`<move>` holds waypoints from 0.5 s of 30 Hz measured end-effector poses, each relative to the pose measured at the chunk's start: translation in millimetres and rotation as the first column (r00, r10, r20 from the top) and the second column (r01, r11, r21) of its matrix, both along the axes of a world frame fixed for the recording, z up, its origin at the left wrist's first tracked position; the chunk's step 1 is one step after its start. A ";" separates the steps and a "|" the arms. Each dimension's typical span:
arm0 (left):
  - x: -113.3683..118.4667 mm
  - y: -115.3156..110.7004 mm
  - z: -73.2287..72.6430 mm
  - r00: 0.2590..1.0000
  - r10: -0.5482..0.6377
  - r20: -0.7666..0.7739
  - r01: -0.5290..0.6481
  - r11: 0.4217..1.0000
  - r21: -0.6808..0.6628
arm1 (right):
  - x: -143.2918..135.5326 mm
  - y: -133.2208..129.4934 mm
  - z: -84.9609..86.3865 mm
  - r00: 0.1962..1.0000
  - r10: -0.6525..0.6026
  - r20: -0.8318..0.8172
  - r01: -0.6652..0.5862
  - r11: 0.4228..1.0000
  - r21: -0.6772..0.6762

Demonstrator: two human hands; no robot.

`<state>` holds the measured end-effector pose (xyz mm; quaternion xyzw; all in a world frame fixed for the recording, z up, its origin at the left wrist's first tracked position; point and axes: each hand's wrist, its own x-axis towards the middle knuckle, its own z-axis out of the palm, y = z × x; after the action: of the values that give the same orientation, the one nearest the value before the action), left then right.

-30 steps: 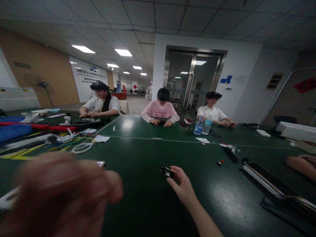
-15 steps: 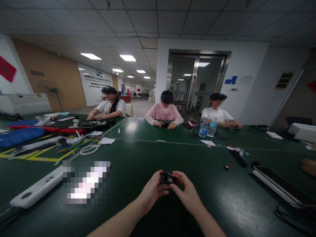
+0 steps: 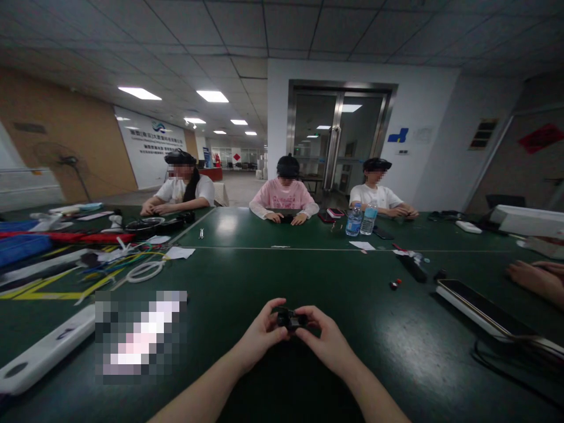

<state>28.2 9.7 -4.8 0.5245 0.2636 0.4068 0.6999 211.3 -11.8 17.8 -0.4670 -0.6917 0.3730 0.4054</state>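
A small black device (image 3: 291, 319) is held between my two hands above the green table (image 3: 247, 276). My left hand (image 3: 261, 333) grips its left end, with the thumb below and the index finger curled over the top. On the right end, my right hand (image 3: 325, 332) pinches it between thumb and fingers. The device looks like a small case with an opening in its upper side; its details are too dark and small to make out.
To the left lie a white power strip (image 3: 48, 349), a blurred bright phone-like object (image 3: 147, 332), and a white cable coil (image 3: 144, 271). A dark slab on a white base (image 3: 489, 308) is at right, near another person's hand (image 3: 537, 281). Bottles (image 3: 353, 220) and three people are beyond.
My left fingers have shifted, with the index finger now raised over the device and the thumb closer below it. The device has turned slightly. The whole view has swung a little to the right.
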 end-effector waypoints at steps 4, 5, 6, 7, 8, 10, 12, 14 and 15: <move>-0.9 1.4 1.3 0.999 -0.039 -0.032 0.040 0.999 0.037 | 0.4 0.6 -2.8 1.000 0.005 0.023 -0.005 1.000 0.013; -0.9 1.5 1.1 0.999 -0.042 -0.033 0.043 0.998 0.041 | 0.4 0.2 -2.8 1.000 0.009 0.030 -0.009 1.000 0.017; -0.9 1.6 0.7 0.998 -0.044 -0.038 0.046 0.998 0.041 | 0.2 -0.3 -2.4 0.999 0.012 0.038 -0.013 1.000 0.023; -1.0 1.7 0.0 0.998 -0.047 -0.045 0.049 0.998 0.038 | -0.1 -1.0 -1.7 0.999 0.015 0.048 -0.016 0.999 0.028; -1.2 2.0 -1.0 0.997 -0.046 -0.054 0.048 0.998 0.035 | -0.5 -1.8 -0.8 0.998 0.015 0.059 -0.017 0.999 0.032; -1.4 2.9 -3.6 0.997 -0.040 -0.066 0.043 0.998 0.041 | -1.3 -3.3 1.3 0.996 0.012 0.083 -0.015 0.999 0.032; -1.3 4.0 -6.5 0.997 -0.033 -0.071 0.037 0.998 0.058 | -2.1 -4.6 3.4 0.994 0.006 0.106 -0.008 1.000 0.020; -1.0 4.5 -8.1 0.997 -0.022 -0.077 0.027 0.997 0.067 | -2.7 -5.4 5.0 0.992 -0.004 0.122 0.003 1.000 0.008; -0.9 4.4 -8.1 0.996 -0.018 -0.083 0.024 0.997 0.068 | -2.9 -5.6 5.6 0.992 -0.007 0.124 0.006 1.000 0.006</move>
<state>27.4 14.1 -12.9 0.5672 0.2725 0.3864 0.6743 208.4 -17.5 23.4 -0.4902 -0.7151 0.3401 0.3642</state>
